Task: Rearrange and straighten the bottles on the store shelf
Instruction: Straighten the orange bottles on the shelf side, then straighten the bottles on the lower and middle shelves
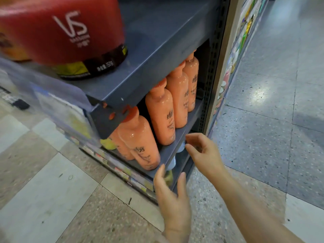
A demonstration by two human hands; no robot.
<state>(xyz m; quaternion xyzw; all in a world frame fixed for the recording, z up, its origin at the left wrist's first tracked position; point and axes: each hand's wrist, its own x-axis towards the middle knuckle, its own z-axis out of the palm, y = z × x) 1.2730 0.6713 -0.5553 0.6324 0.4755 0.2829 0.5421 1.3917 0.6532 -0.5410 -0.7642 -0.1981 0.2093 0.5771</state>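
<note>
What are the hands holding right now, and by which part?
Nothing. Both the left hand and right hand are open and empty beside the shelf edge.

Shop aisle, end of a shelving unit

Grey metal shelves (163, 41) hold identical orange bottles (162, 116) in a row above the hands, price labels (121, 171) line the shelf edges, and speckled floor tiles (263, 137) stretch beyond.
</note>
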